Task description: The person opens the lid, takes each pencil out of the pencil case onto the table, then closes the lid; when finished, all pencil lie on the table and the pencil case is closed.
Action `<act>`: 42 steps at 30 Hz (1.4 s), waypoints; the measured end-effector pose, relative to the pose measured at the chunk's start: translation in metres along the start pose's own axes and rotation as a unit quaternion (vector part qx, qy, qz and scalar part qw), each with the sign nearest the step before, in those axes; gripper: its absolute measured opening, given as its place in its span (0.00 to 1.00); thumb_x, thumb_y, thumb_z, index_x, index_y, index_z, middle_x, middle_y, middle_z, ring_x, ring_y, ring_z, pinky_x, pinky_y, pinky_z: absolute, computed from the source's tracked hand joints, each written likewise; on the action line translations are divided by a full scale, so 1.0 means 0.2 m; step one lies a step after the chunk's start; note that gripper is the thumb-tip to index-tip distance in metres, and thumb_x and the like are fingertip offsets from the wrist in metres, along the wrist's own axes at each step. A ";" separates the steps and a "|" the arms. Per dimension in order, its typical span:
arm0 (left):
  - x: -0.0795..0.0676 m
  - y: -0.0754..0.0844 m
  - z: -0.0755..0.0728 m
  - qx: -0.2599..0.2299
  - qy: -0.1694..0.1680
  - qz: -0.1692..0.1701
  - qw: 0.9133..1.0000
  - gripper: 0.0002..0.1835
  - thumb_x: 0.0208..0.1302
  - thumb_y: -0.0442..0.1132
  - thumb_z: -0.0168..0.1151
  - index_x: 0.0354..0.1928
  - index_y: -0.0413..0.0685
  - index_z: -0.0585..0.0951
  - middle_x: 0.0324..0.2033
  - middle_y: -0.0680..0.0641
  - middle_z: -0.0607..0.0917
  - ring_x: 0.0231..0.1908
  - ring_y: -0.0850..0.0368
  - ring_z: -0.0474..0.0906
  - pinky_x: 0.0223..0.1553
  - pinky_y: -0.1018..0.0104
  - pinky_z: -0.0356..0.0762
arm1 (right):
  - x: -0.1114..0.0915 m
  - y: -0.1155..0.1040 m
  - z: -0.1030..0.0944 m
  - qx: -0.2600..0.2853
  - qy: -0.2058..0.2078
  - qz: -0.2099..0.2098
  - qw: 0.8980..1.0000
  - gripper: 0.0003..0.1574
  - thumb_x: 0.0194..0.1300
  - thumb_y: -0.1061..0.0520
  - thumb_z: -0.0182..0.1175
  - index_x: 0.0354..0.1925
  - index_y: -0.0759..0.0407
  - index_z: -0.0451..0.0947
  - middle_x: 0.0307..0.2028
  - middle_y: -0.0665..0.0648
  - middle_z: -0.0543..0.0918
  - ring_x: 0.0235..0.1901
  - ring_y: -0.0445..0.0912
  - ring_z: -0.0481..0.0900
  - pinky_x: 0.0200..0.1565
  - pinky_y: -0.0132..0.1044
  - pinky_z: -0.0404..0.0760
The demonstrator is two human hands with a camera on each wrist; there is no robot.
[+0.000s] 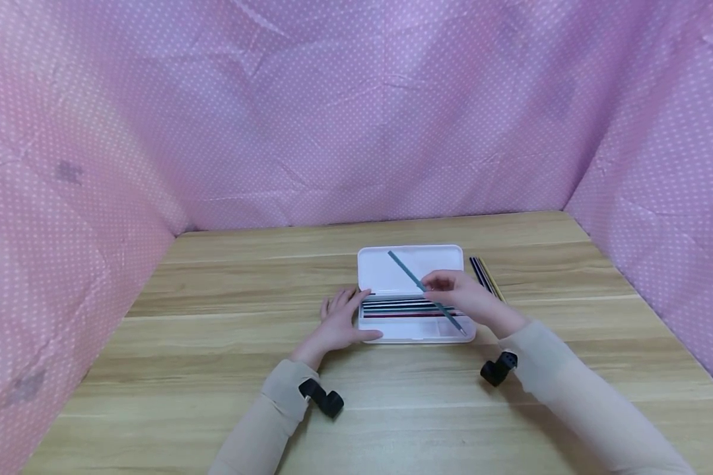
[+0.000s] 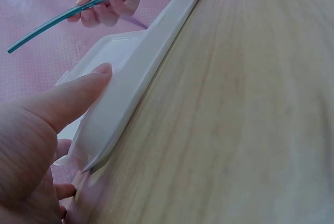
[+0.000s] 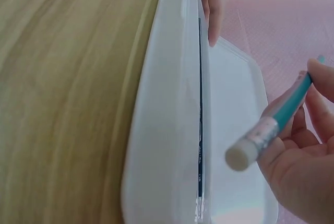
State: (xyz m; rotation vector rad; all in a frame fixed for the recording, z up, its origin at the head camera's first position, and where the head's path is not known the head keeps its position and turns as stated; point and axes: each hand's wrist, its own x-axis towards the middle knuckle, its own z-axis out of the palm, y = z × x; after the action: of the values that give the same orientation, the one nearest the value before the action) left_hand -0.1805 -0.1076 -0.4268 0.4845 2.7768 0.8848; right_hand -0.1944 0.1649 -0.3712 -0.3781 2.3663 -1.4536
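Beige sleeves [image 1: 594, 409] reach in from the bottom edge, one at each side, each with a small black camera [image 1: 321, 398] strapped at the wrist. Between them, on a wooden table [image 1: 214, 369], sits a white plastic pencil case [image 1: 404, 332], its long side facing the wearer and its lid [image 1: 377, 270] folded open toward the back.

At the left end of the case, the left hand [image 1: 339, 323] is spread wide, thumb well apart from the fingers. The thumb lies nearly straight against the front wall, while the index finger reaches to the back left corner; nothing is pinched.

Above the right part of the case, the right hand [image 1: 463, 297] pinches a blue-green pencil [image 1: 407, 272] between thumb and fingers, with the remaining fingers curled in. The pencil slants across case and lid, its plain end up and to the left, its white eraser [image 3: 238, 157] and metal band down and to the right.

Inside the case, several dark pencils [image 1: 395, 307] and a dark red one [image 1: 401, 315] lie side by side lengthwise. Just right of the case, dark pencils [image 1: 481, 274] and a yellowish pencil [image 1: 490, 277] lie together on the table. Pink cloth [image 1: 356, 119] with white dots hangs behind and along both sides.
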 end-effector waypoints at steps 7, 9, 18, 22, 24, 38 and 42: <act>0.01 0.00 0.00 0.004 -0.002 0.001 1.000 0.46 0.51 0.57 0.70 0.71 0.59 0.60 0.72 0.42 0.55 0.72 0.42 0.43 0.67 0.38 0.28 | -0.04 0.04 -0.04 0.030 0.009 0.006 0.999 0.20 0.66 0.59 0.57 0.54 0.67 0.73 0.43 0.56 0.76 0.43 0.49 0.69 0.44 0.36 0.73; 0.01 0.00 0.00 0.006 -0.002 0.000 1.000 0.46 0.51 0.57 0.70 0.71 0.59 0.60 0.72 0.42 0.55 0.72 0.42 0.43 0.67 0.38 0.28 | -0.05 0.06 -0.05 0.037 0.012 0.007 0.999 0.21 0.66 0.59 0.57 0.54 0.68 0.73 0.41 0.54 0.76 0.41 0.47 0.69 0.42 0.35 0.73; 0.00 0.00 -0.01 0.003 -0.005 -0.002 1.000 0.46 0.51 0.57 0.70 0.71 0.60 0.59 0.72 0.42 0.54 0.72 0.42 0.42 0.67 0.38 0.27 | -0.11 0.12 -0.11 0.055 0.017 0.011 0.998 0.24 0.66 0.60 0.57 0.55 0.74 0.69 0.35 0.51 0.73 0.36 0.42 0.67 0.36 0.33 0.70; 0.01 0.00 -0.01 0.003 -0.006 -0.001 1.000 0.47 0.51 0.57 0.70 0.71 0.60 0.59 0.72 0.42 0.54 0.72 0.42 0.42 0.67 0.38 0.28 | -0.15 0.15 -0.15 0.060 0.020 0.030 0.998 0.25 0.67 0.57 0.56 0.56 0.72 0.68 0.38 0.48 0.75 0.36 0.40 0.69 0.36 0.31 0.70; 0.01 0.00 -0.01 0.002 -0.006 0.000 1.000 0.47 0.51 0.57 0.70 0.71 0.60 0.59 0.72 0.42 0.54 0.72 0.42 0.42 0.67 0.38 0.28 | -0.16 0.17 -0.17 0.078 0.018 0.032 0.996 0.23 0.68 0.58 0.55 0.56 0.72 0.68 0.38 0.47 0.76 0.34 0.38 0.69 0.35 0.30 0.71; 0.00 -0.01 0.00 0.004 -0.004 0.002 1.000 0.47 0.51 0.58 0.70 0.71 0.60 0.59 0.72 0.42 0.54 0.72 0.41 0.42 0.67 0.38 0.28 | -0.20 0.24 -0.35 0.136 0.040 0.059 0.988 0.09 0.68 0.58 0.55 0.42 0.44 0.77 0.37 0.36 0.78 0.39 0.30 0.73 0.43 0.28 0.75; 0.00 -0.01 0.00 0.002 -0.003 0.002 1.000 0.47 0.51 0.57 0.70 0.71 0.59 0.59 0.72 0.41 0.54 0.72 0.41 0.42 0.67 0.38 0.27 | -0.19 0.26 -0.40 0.145 0.037 0.056 0.987 0.10 0.67 0.60 0.55 0.41 0.45 0.77 0.36 0.36 0.79 0.39 0.30 0.75 0.43 0.27 0.77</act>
State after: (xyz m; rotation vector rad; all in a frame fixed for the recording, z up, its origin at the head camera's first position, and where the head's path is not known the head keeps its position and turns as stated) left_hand -0.1817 -0.1089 -0.4285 0.4913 2.7735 0.8777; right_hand -0.1967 0.2670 -0.3793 -0.1176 2.1462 -1.7512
